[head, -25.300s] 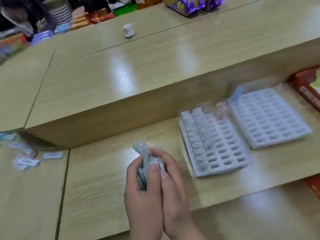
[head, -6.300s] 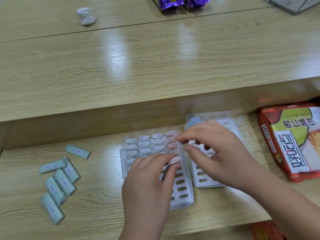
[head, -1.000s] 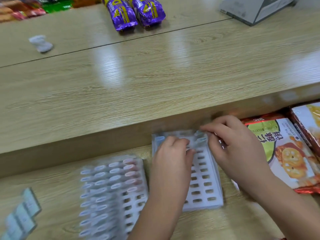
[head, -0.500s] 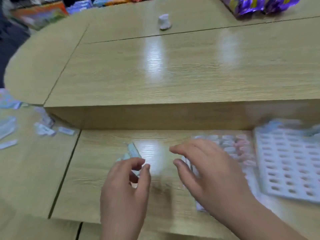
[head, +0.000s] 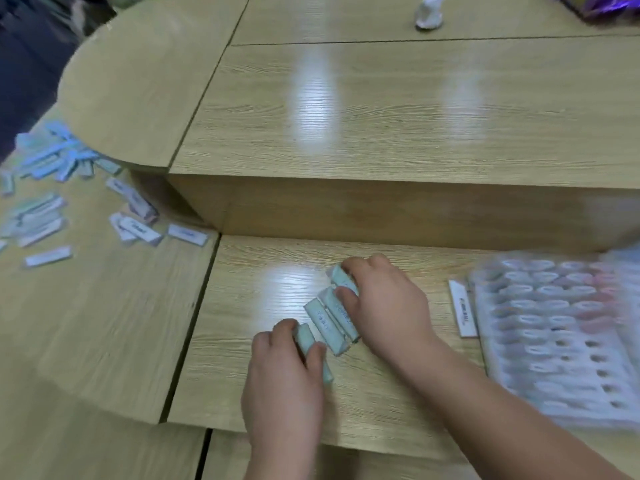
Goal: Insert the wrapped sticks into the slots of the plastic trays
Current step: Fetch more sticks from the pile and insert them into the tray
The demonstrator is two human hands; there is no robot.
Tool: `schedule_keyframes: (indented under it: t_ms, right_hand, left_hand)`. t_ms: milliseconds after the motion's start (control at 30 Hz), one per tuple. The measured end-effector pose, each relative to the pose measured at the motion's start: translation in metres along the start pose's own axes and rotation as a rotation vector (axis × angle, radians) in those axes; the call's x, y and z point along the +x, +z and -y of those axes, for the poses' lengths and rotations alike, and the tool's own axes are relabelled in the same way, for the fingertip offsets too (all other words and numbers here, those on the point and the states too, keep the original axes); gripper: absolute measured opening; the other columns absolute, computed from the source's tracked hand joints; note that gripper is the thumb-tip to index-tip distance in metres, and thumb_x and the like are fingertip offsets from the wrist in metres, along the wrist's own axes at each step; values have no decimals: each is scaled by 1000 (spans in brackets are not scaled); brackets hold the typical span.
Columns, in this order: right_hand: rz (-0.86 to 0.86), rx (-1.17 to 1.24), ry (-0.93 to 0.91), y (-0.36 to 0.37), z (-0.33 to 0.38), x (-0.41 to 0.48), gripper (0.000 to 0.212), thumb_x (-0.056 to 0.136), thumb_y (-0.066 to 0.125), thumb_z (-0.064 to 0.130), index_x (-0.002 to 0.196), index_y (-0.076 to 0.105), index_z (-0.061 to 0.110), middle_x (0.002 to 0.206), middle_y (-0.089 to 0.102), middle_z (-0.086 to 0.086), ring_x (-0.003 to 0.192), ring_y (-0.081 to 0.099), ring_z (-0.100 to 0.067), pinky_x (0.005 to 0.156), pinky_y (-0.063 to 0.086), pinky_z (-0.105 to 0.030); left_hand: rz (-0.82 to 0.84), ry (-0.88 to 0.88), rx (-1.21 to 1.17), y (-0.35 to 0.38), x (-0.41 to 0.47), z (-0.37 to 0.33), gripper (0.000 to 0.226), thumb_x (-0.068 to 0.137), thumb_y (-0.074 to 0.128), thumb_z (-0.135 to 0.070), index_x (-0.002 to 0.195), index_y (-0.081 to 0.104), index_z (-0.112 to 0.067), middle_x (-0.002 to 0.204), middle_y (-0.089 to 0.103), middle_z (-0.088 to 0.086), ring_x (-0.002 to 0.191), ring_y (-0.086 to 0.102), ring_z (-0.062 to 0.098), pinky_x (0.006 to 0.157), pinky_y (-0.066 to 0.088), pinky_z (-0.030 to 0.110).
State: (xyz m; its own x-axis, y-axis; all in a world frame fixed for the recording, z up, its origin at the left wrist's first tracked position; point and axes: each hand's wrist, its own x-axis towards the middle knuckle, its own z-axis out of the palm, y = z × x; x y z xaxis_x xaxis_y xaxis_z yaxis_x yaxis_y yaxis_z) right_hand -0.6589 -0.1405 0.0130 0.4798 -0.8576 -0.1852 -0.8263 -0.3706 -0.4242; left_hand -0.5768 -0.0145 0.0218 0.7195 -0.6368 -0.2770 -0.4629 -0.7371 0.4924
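Closest to me, the person's left hand is pinched w/ thumb and fingers round one pale green wrapped stick, which lies flat on the lower desk. Just right of it the right hand is curled over the top end of a little row of wrapped sticks, approx three, lying side by side and touching each other; fingers and thumb press on them, grip looks narrow, but can't tell if they're lifted or only pushed together. The left-hand stick sits right against that row.

Further right, a single white-labelled stick lies flat beside the plastic tray, just off its left edge. The tray is blurred; its far rows are filled w/ stick ends poking up, near rows show open slots.

Over to the left, past the seam in the desk, a loose scatter of spare sticks lies in a heap, well apart from the hands.

Behind all that the raised upper counter runs across, light glare on the wood. At its far edge sits a small white object, and a purple wrapper shows at the top right corner.
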Motion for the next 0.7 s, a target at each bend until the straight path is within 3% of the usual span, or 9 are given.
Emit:
schedule_keyframes:
  t_ms: [133,233,367,433,533,600,700]
  right_hand:
    - [-24,10,41,-1,0,7,24,91,58,31,115,59,31,110,57,5,108,53,-21,76,48,-34]
    - [-32,60,44,-6,-3,6,18,86,57,20,100,57,31,100,61,10,97,56,-19,67,43,-31]
    - [-55,314,-15,-40,-15,-11,37,88,61,27,121,51,41,93,60,16,83,59,-7,73,50,-32]
    - [-121,401,-48,-72,-31,-26,40,86,67,26,121,55,44,89,61,17,78,60,-3,73,50,-28]
    - [-241,544,-29,-124,-70,-55,26,84,72,23,101,65,42,87,65,20,75,63,-2,65,48,-13]
    - [-310,577,9,-155,-103,-74,20,84,73,24,92,66,41,87,67,23,77,64,0,66,47,-9]
    - [-455,534,75,-196,-163,-97,12,85,71,29,87,67,40,86,69,26,76,65,2,62,50,-13]
  left_hand:
    - [-29,27,-85,-4,13,6,19,87,68,-23,97,54,-31,94,57,-5,77,55,11,64,39,32]
    - [-59,50,-174,-8,17,6,16,88,67,-18,92,56,-29,87,64,-8,78,62,13,66,47,35]
    - [-104,23,-370,-22,10,-9,16,89,69,-21,97,63,-34,87,66,-12,74,62,-1,67,52,31]
    - [-111,48,-474,-27,1,-28,15,89,70,-22,93,67,-36,85,67,-15,76,63,-5,69,56,32]
    - [-74,151,-553,-27,-20,-70,18,87,73,-20,83,72,-37,82,69,-26,76,64,-4,64,52,18]
    - [-52,238,-581,-21,-37,-103,21,83,75,-21,80,74,-42,79,70,-22,66,62,4,63,53,22]
    - [0,384,-619,0,-61,-157,29,78,77,-23,85,71,-50,78,70,-18,62,61,8,60,49,14]
